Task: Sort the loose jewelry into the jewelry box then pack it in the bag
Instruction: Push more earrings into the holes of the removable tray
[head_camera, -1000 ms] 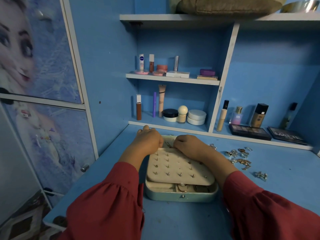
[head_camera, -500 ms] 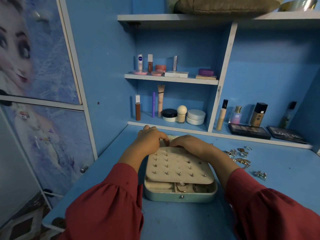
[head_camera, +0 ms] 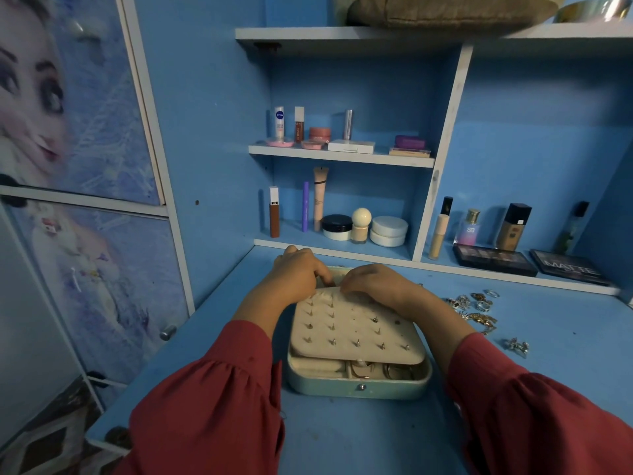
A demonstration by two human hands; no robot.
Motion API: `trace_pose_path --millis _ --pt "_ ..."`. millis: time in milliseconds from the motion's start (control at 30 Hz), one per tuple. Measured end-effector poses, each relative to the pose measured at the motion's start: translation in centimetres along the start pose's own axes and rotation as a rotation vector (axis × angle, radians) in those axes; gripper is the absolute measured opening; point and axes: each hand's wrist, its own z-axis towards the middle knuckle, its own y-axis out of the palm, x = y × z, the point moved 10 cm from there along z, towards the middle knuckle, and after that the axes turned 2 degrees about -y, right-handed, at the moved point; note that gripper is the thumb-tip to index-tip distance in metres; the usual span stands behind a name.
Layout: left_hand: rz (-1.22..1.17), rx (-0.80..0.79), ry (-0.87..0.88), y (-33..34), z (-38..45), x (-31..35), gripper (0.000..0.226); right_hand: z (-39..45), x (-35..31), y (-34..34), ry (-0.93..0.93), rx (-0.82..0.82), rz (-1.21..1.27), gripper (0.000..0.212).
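A pale teal jewelry box [head_camera: 359, 385] lies open on the blue desk in front of me. A cream earring panel [head_camera: 356, 332] studded with several small earrings lies tilted over its compartments. My left hand [head_camera: 298, 272] and my right hand [head_camera: 376, 281] both grip the panel's far edge, fingers curled over it. Rings show in the front compartments under the panel. Loose jewelry [head_camera: 474, 308] lies in a scatter on the desk to the right of the box, with one piece [head_camera: 517, 346] apart nearer me. No bag is in view.
Shelves behind the box hold cosmetics: tubes, jars [head_camera: 388, 231], bottles [head_camera: 513, 226] and two dark palettes [head_camera: 493, 258]. A cupboard door with a cartoon print [head_camera: 78, 132] stands at the left. The desk's front edge runs at lower left.
The panel has been lowered closer to the box, and both hands have stayed on its far edge. The view has shifted slightly.
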Motion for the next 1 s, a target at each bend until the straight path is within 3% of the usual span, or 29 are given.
trace_pose_path --millis 200,433,700,800,1000 --pt "-0.101 -0.058 -0.029 0.2 -0.4 -0.2 0.059 0.2 0.2 -0.1 -0.001 0.007 -0.074 0.025" --pt "-0.023 -0.119 -0.043 0.6 -1.3 0.5 0.050 0.2 0.2 -0.4 -0.023 0.043 -0.116 0.022" --pt "-0.113 0.034 0.027 -1.4 -1.4 0.9 0.038 0.1 0.2 -0.6 -0.040 0.053 -0.103 0.012" --pt "-0.034 -0.011 0.044 -0.8 -0.9 0.6 0.019 0.1 0.1 -0.7 -0.050 0.063 -0.107 0.013" --pt "-0.098 -0.116 -0.007 0.2 -0.7 -0.3 0.014 0.1 0.0 -0.5 -0.067 0.031 -0.139 0.017"
